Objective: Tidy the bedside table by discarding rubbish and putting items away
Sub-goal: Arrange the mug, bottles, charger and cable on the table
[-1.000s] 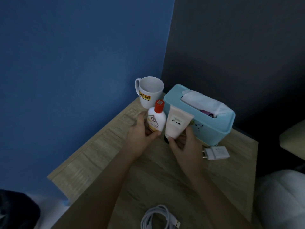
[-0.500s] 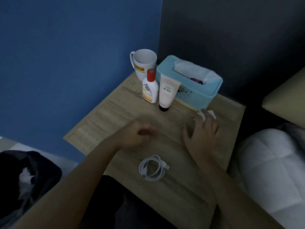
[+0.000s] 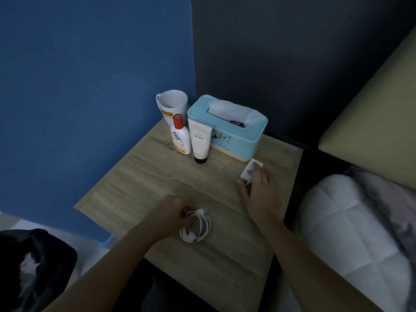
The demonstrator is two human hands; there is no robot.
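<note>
Status: left hand [image 3: 172, 218] grips coiled white cable [image 3: 199, 230]; right hand [image 3: 258, 194] lies on white plug adapter [image 3: 249, 168], grasp unclear; teal plastic tissue box [image 3: 227, 136] just behind.
</note>
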